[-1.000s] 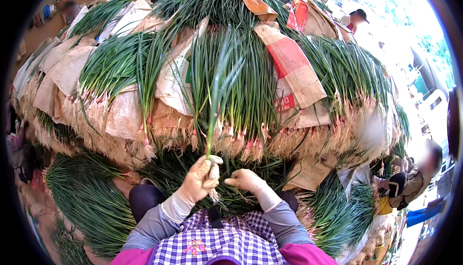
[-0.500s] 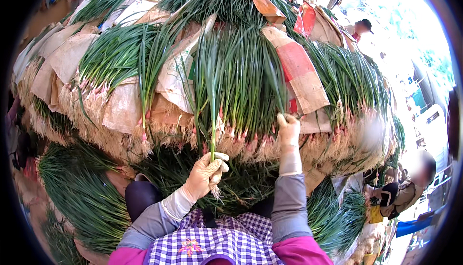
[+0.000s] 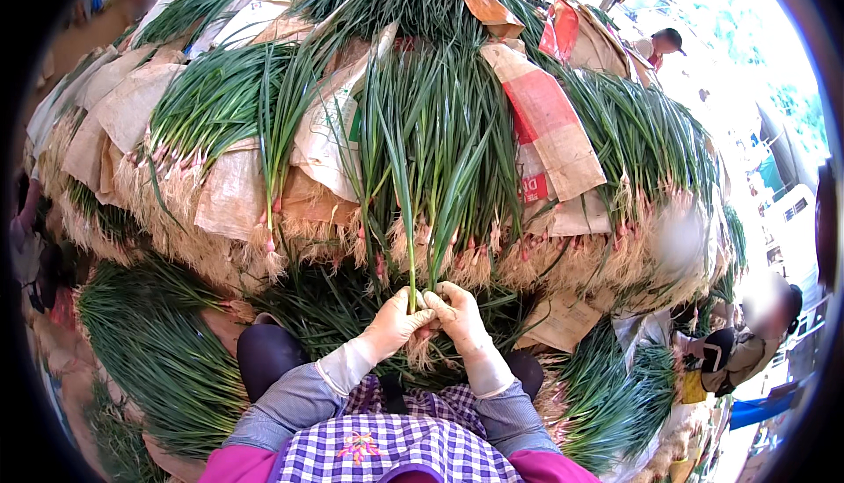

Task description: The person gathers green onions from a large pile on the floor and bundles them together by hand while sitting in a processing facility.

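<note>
My gloved left hand [image 3: 391,325] is closed round the lower stem of a green garlic plant [image 3: 411,250], whose long flat leaves point up and away from me. My gloved right hand [image 3: 461,320] pinches a second green garlic plant [image 3: 434,259] right beside the first. The hands touch at the fingertips. Pale stringy roots [image 3: 419,355] hang below the fingers; the bulbs are mostly hidden by them. Just beyond lies a row of green garlic [image 3: 466,140] with pinkish bulbs and roots toward me.
The big heap is layered with tan sacks [image 3: 230,202] and a red-and-tan sack [image 3: 558,131]. Loose bundles lie on the floor at left [image 3: 158,351] and right [image 3: 615,395]. A person [image 3: 747,347] sits at the right; others are around the heap's far side.
My right hand has drawn back from the row toward me with a plant and met my left hand. The left hand has shifted slightly right, still holding its plant.
</note>
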`<state>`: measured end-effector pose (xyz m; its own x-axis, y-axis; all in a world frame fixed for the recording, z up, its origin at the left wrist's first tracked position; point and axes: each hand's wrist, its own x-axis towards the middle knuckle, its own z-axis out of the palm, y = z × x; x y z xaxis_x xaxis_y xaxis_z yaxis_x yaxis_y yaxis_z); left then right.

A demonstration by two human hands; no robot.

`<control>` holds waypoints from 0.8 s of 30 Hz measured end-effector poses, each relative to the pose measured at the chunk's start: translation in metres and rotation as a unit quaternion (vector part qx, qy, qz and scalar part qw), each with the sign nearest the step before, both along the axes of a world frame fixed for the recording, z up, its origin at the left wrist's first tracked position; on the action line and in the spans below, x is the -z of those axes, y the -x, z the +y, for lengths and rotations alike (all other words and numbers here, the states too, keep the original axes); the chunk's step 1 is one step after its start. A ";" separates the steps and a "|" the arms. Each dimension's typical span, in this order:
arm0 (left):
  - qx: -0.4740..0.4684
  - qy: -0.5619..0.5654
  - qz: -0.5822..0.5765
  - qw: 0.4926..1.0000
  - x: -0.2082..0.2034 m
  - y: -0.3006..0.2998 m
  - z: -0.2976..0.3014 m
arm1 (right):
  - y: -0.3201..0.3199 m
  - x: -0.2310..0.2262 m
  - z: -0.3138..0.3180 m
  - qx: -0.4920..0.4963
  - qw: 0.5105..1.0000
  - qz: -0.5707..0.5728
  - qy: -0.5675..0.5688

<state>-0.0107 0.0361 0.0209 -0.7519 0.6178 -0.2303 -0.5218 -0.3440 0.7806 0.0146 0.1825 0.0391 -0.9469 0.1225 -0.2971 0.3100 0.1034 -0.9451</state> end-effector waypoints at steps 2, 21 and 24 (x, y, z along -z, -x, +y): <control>-0.002 0.011 -0.043 0.999 -0.004 0.000 -0.002 | 0.005 0.007 0.000 -0.020 0.999 0.020 -0.041; 0.042 -0.101 -0.147 0.983 0.008 -0.001 -0.021 | 0.025 -0.011 -0.022 0.010 0.987 0.014 0.159; -0.043 -0.188 -0.238 0.952 -0.007 -0.009 -0.026 | 0.024 -0.016 -0.052 0.053 0.995 0.076 0.030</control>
